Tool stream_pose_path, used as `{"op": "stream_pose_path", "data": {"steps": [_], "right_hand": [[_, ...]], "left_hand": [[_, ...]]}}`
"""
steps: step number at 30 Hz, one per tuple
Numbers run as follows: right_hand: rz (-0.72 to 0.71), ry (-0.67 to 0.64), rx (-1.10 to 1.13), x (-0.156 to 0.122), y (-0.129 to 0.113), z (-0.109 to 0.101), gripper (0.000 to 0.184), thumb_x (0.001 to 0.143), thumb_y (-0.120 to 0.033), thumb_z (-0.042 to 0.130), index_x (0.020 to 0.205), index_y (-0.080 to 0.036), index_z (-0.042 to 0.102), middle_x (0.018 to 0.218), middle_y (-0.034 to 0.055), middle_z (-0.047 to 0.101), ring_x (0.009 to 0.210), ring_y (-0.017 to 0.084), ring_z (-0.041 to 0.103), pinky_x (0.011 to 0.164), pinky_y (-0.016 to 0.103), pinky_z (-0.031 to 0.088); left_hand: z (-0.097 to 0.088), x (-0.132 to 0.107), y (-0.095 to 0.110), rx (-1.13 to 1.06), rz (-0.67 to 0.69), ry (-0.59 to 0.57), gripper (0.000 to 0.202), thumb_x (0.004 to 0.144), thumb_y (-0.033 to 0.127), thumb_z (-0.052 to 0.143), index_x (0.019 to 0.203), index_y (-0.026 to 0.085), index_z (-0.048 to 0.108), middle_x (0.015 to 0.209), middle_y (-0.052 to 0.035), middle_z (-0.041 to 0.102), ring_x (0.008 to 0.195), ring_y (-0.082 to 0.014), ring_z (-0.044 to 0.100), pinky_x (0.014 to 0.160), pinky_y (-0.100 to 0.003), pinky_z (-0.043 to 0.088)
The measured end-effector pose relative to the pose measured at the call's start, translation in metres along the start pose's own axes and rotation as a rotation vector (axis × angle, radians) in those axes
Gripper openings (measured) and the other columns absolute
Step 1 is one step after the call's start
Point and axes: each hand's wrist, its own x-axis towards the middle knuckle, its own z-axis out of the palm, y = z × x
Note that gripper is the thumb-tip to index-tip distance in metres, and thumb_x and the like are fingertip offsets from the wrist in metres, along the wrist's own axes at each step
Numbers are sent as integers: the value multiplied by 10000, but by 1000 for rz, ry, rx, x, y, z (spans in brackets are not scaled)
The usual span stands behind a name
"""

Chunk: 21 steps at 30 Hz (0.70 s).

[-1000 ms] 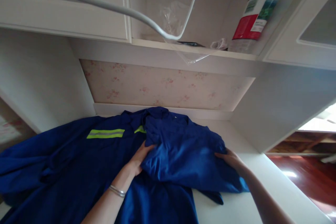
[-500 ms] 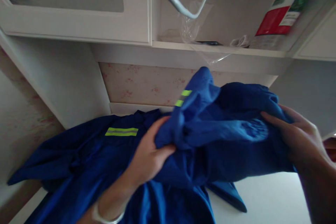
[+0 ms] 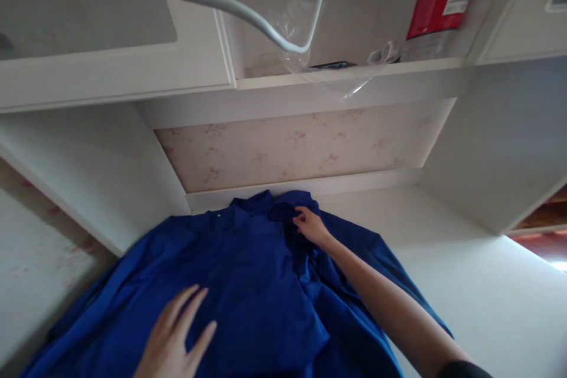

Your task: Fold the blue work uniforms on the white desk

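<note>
Lying beneath the left hand (image 3: 170,336) is a blue jacket (image 3: 248,289).

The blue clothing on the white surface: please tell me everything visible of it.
The blue clothing looks like plain woven cloth, deep blue, with a collar at its far end and an apparent sleeve at right. It lies spread on the white surface, smoother on the left and creased on the right; its near end runs out of the picture. The right hand is at the collar opening, the left hand over the nearer part, fingers spread; whether either touches it, I cannot tell.
</note>
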Motion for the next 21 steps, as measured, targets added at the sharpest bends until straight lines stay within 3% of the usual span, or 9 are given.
{"op": "stream_pose_path", "data": {"steps": [3, 6, 11, 15, 17, 19, 21], "right_hand": [[108, 59, -179, 33, 18, 1, 459, 945, -352, 556, 1363, -182, 475, 1222, 110, 622, 1045, 237, 629, 944, 474, 486], [164, 35, -325, 49, 32, 4, 403, 927, -384, 592, 1272, -181, 542, 1229, 96, 597, 1046, 241, 613, 897, 480, 515], [211, 72, -462, 63, 45, 9, 337, 942, -367, 573, 1218, -174, 571, 1194, 87, 608, 1009, 220, 620, 864, 443, 532], [228, 110, -495, 70, 49, 6, 358, 938, -369, 578, 1235, -170, 558, 1188, 87, 608, 1003, 222, 623, 858, 445, 534], [230, 125, -490, 70, 50, 4, 351, 940, -381, 572, 1226, -176, 566, 1179, 84, 613, 987, 215, 626, 853, 437, 535], [229, 161, -470, 65, 51, -2, 368, 954, -403, 541, 1249, -182, 553, 1154, 83, 626, 959, 208, 633, 845, 433, 533], [231, 225, -434, 53, 58, -15, 373, 987, -381, 458, 1310, -202, 513, 1110, 93, 653, 939, 209, 646, 841, 405, 518]], "left_hand": [[46, -9, 33, 22, 78, -358, 632, 767, 367, 655, 1380, 330, 509, 1467, -40, 493, 1344, -311, 446, 1091, -485, 419], [58, -3, 56, 85, -19, -538, 718, 717, 318, 673, 1407, 318, 477, 1500, -40, 449, 1381, -322, 389, 1141, -519, 324], [56, 5, 61, 138, -100, -641, 896, 685, 357, 698, 1482, 192, 326, 1529, -101, 392, 1394, -336, 356, 1136, -492, 320], [61, 2, 64, 164, 9, -685, 767, 755, 140, 565, 1466, 318, 339, 1568, -63, 295, 1440, -309, 272, 1148, -551, 247], [58, 6, 71, 169, 7, -687, 777, 740, 121, 548, 1453, 359, 354, 1571, -41, 283, 1442, -318, 263, 1132, -598, 243], [51, 13, 78, 143, -24, -725, 898, 652, 132, 603, 1482, 303, 306, 1566, -47, 305, 1428, -319, 298, 1131, -555, 287], [43, 20, 82, 120, -44, -733, 973, 585, 95, 590, 1496, 240, 283, 1548, -42, 359, 1402, -282, 355, 1132, -444, 336]]}}
